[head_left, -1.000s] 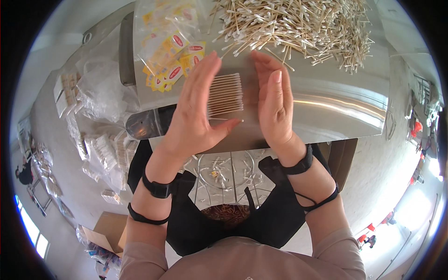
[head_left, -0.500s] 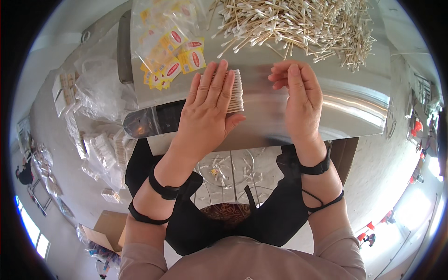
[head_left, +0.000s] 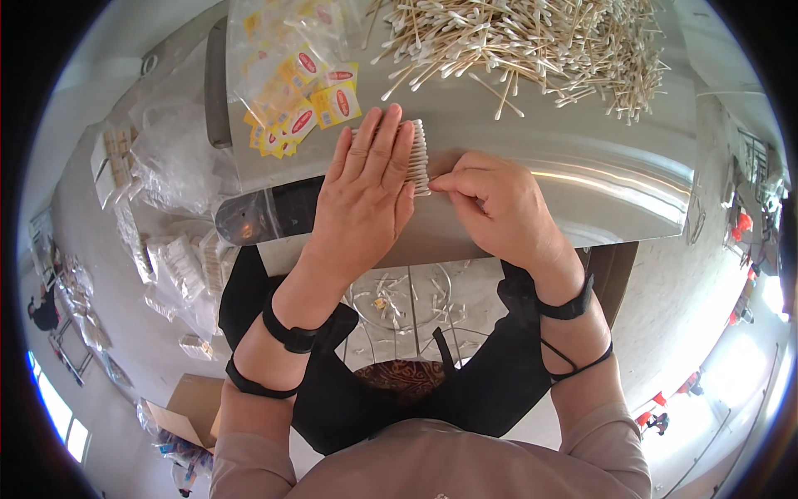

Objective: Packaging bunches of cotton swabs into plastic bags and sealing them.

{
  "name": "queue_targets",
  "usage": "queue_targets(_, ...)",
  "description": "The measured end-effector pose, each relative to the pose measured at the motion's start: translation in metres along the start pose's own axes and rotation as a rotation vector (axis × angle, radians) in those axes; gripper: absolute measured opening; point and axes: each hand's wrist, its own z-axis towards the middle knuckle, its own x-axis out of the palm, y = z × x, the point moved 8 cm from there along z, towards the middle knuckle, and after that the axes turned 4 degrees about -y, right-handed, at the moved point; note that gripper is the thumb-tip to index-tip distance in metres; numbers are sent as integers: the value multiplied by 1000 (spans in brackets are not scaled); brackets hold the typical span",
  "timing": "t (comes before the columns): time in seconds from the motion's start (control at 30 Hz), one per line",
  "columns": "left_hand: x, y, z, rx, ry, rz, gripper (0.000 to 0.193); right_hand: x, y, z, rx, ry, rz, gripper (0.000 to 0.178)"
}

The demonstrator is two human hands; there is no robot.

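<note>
1. The row of cotton swabs [head_left: 419, 158] lies on the metal counter [head_left: 598, 158], sticks side by side, its white tips showing just past the right edge of the left hand [head_left: 362, 195].
2. The left hand is spread flat, palm down over the row, fingers straight and pointing away from the body; it covers most of the sticks and does not grip around them.
3. The right hand [head_left: 504, 206] is on the other side of the row, its fingers curled in and its index fingertip at the near end of the white tips. Whether it pinches a swab I cannot tell.
4. Beyond both hands and to the right, well apart from the row, is a loose heap of swabs [head_left: 532, 41].
5. Yellow-and-white cards [head_left: 336, 103] lie beyond the left hand, near its fingertips, partly under clear plastic [head_left: 287, 50].
</note>
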Motion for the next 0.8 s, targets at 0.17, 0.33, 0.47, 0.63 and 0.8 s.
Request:
queue_targets(0.17, 1, 1, -1, -1, -8, -7, 64, 2, 0, 1, -14, 40, -19, 17)
queue_targets(0.33, 1, 0, -1, 0, 0, -3, 64, 2, 1, 1, -13, 31, -37, 18)
queue_targets(0.47, 1, 1, -1, -5, 1, 1, 64, 1, -4, 2, 40, -6, -7, 17)
queue_targets(0.63, 1, 1, -1, -7, 3, -5, 65, 4, -1, 3, 9, 46, -29, 16)
queue_targets(0.8, 1, 1, -1, -3, -4, -14, 65, 1, -4, 5, 69, -16, -4, 17)
